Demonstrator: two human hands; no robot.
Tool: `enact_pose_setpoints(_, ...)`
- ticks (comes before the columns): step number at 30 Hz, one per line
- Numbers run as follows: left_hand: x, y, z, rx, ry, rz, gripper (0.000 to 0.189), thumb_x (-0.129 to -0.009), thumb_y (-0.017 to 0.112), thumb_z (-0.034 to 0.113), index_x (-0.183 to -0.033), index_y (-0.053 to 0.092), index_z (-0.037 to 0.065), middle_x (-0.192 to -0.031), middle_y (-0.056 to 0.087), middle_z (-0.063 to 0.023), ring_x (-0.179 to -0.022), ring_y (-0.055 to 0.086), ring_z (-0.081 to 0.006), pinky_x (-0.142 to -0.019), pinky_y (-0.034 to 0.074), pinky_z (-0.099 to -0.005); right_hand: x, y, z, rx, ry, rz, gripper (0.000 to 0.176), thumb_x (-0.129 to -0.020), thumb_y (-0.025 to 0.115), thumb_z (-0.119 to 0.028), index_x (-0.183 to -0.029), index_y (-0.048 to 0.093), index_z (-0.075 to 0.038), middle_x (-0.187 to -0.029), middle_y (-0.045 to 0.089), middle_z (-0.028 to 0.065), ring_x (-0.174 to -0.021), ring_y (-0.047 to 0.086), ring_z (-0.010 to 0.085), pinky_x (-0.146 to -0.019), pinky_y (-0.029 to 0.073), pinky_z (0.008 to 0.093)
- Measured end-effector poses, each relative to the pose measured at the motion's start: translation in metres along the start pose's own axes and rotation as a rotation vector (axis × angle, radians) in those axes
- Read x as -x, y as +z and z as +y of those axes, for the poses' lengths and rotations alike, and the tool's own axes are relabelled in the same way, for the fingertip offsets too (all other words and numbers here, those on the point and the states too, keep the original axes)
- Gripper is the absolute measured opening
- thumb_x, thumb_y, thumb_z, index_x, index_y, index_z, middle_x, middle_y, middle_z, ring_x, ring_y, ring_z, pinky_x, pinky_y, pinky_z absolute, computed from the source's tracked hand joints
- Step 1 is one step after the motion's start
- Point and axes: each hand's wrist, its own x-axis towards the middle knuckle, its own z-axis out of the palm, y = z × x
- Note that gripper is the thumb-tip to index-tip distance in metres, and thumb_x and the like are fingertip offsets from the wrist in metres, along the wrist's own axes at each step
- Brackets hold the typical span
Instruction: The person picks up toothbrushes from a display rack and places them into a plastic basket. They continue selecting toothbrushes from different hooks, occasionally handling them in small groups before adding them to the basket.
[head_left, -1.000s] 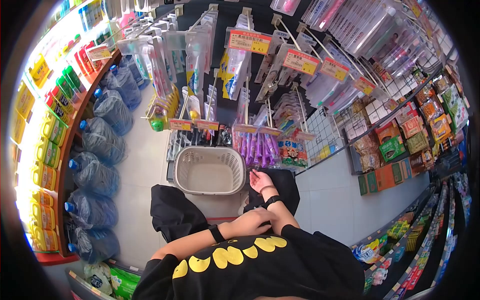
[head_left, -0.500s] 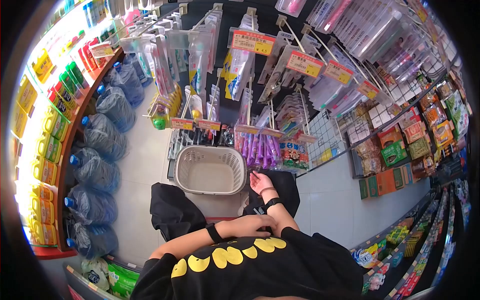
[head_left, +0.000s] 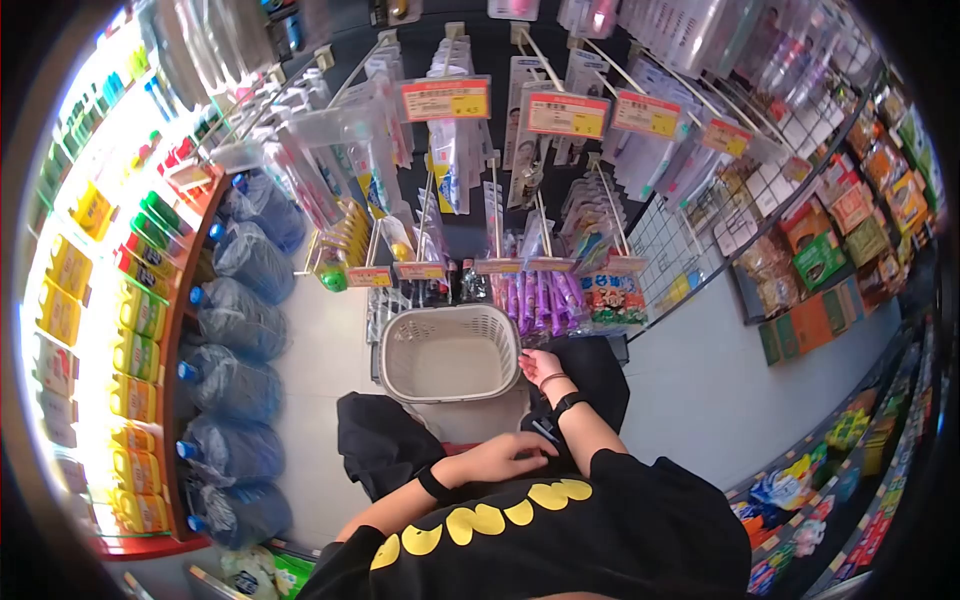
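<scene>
A light grey plastic shopping basket [head_left: 450, 392] with slotted walls stands in front of my knees, its bare inner floor showing. My right hand [head_left: 543, 368] is palm up beside the basket's right rim, over my right knee. Its fingers are loosely bent and apart, with nothing visible in them. Across my lap lies my left hand [head_left: 508, 458], fingers stretched toward the right forearm. A small dark thing with a pale edge [head_left: 545, 430] shows on the black trousers just beyond those fingertips. Purple packaged items [head_left: 540, 303] hang behind the basket's right corner.
Hooks with packaged toothbrushes [head_left: 450, 165] and price tags [head_left: 567, 113] jut out ahead. Large blue water jugs [head_left: 240, 380] line the left shelf. A wire grid rack [head_left: 690, 255] stands to the right, near packaged foods [head_left: 820, 255] and low shelves.
The view has shifted, so the basket and racks sit further right and lower in it. My left hand has drawn away from the right forearm; my right hand remains by the basket rim.
</scene>
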Motion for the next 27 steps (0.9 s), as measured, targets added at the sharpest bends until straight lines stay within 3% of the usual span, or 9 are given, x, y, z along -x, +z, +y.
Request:
enact_pose_setpoints(3, 0.017, -0.025, 0.012, 0.174, -0.261, 0.257, 0.024, -0.09, 0.055, 0.009, -0.113, 0.058, 0.002, -0.1, 0.063, -0.0068, -0.094, 0.059, -0.0145, -0.081, 0.047, -0.0281, -0.001, 0.003, 0.006, 0.233, -0.109, -0.054, 0.015, -0.086, 0.054, -0.017, -0.096, 0.063, -0.01, -0.076, 0.066, 0.0031, -0.062, 0.062, 0.0136, -0.055, 0.048, 0.0274)
enact_pose_setpoints(8, 0.039, -0.089, 0.03, -0.069, -0.118, 0.641, 0.03, -0.088, 0.056, 0.005, -0.117, 0.054, 0.001, -0.116, 0.059, -0.0084, -0.107, 0.056, -0.0168, -0.093, 0.044, -0.0311, 0.03, 0.028, 0.012, 0.463, -0.22, -0.21, 0.018, -0.09, 0.053, -0.02, -0.096, 0.064, -0.008, -0.085, 0.066, 0.0035, -0.07, 0.06, 0.0081, -0.057, 0.046, 0.0219)
enact_pose_setpoints(10, 0.039, -0.116, 0.054, -0.17, -0.065, 0.738, 0.034, -0.087, 0.058, 0.004, -0.12, 0.05, 0.0, -0.119, 0.056, -0.0103, -0.114, 0.051, -0.0183, -0.097, 0.041, -0.033, 0.071, 0.046, -0.001, 0.802, -0.368, -0.673, 0.02, -0.092, 0.053, -0.02, -0.1, 0.063, -0.005, -0.089, 0.064, 0.0041, -0.077, 0.058, 0.0077, -0.065, 0.046, 0.0215)
enact_pose_setpoints(12, 0.036, -0.145, 0.078, -0.22, 0.01, 0.775, 0.052, -0.082, 0.062, -0.001, -0.129, 0.041, 0.004, -0.129, 0.047, -0.01, -0.122, 0.044, -0.0202, -0.098, 0.04, -0.0352, 0.121, 0.076, -0.02, 0.836, -0.642, -0.857, 0.021, -0.092, 0.053, -0.018, -0.104, 0.062, -0.002, -0.087, 0.063, 0.0036, -0.081, 0.057, 0.0091, -0.075, 0.046, 0.0237)
enact_pose_setpoints(16, 0.002, -0.186, 0.126, -0.209, 0.163, 0.942, 0.062, -0.083, 0.056, -0.001, -0.138, 0.029, 0.004, -0.138, 0.037, -0.0126, -0.129, 0.036, -0.0246, -0.105, 0.031, -0.0357, 0.216, 0.124, -0.101, 0.599, -1.11, -0.655, 0.022, -0.088, 0.057, -0.017, -0.104, 0.057, -0.002, -0.095, 0.063, 0.0104, -0.088, 0.061, 0.0184, -0.077, 0.047, 0.0304)
enact_pose_setpoints(20, -0.036, -0.22, 0.151, -0.23, 0.211, 0.979, 0.073, -0.082, 0.059, 0.001, -0.142, 0.018, 0.005, -0.146, 0.024, -0.0161, -0.137, 0.022, -0.0289, -0.108, 0.027, -0.0383, 0.236, 0.161, -0.167, 0.624, -1.7, -0.357, 0.061, -0.079, 0.066, -0.019, -0.128, 0.036, 0.003, -0.133, 0.038, 0.0237, -0.124, 0.037, 0.0399, -0.103, 0.033, 0.0431)
enact_pose_setpoints(22, -0.056, -0.235, 0.155, -0.312, 0.234, 1.051, 0.088, -0.074, 0.073, 0.007, -0.142, 0.015, 0.006, -0.146, 0.022, -0.0168, -0.138, 0.018, -0.029, -0.108, 0.024, -0.0442, 0.231, 0.185, -0.181, 0.607, -1.739, -0.326, 0.071, -0.076, 0.069, -0.022, -0.13, 0.031, 0.005, -0.135, 0.032, 0.028, -0.127, 0.032, 0.0431, -0.105, 0.03, 0.0441)
enact_pose_setpoints(25, -0.081, -0.254, 0.16, -0.275, 0.301, 1.103, 0.091, -0.07, 0.076, 0.006, -0.14, 0.018, 0.005, -0.145, 0.023, -0.0169, -0.137, 0.018, -0.0285, -0.107, 0.026, -0.0422, 0.217, 0.22, -0.199, 0.628, -1.758, -0.27, 0.088, -0.069, 0.074, -0.025, -0.132, 0.023, 0.01, -0.138, 0.023, 0.0354, -0.13, 0.024, 0.0479, -0.108, 0.027, 0.0456)
enact_pose_setpoints(27, -0.089, -0.274, 0.162, -0.348, 0.334, 1.078, 0.083, -0.07, 0.074, 0.004, -0.136, 0.023, 0.003, -0.139, 0.032, -0.0153, -0.131, 0.03, -0.0268, -0.103, 0.032, -0.0385, 0.214, 0.237, -0.211, 0.649, -1.748, -0.247, 0.095, -0.066, 0.076, -0.026, -0.132, 0.021, 0.012, -0.138, 0.02, 0.0384, -0.131, 0.022, 0.0494, -0.108, 0.026, 0.0461)
